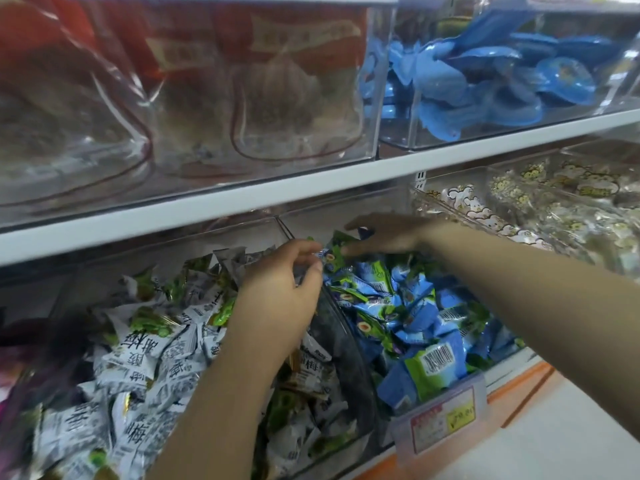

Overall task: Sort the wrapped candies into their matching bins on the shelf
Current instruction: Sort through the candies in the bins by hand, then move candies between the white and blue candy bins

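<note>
Item: candy [341, 243], green-and-blue wrapper, centre of the frame, being held in the air under the shelf [242, 199] edge.

Hold: the right hand [384, 237] is pinching its right end between thumb and fingers. The left hand [277, 285] is pinching its left tip with curled fingertips, though whether that tip belongs to the same piece is hard to tell.

Axis: the long axis is running left to right, tilting up toward the right.

Placement: the blue bin [483, 375], full of like wrappers, is lying directly beneath and to the lower right. The white bin [346, 348] is lying to the lower left, under the left wrist.

Judgement: the right hand is nearer the matching bin, so a short drop is probably all that is needed.
</note>
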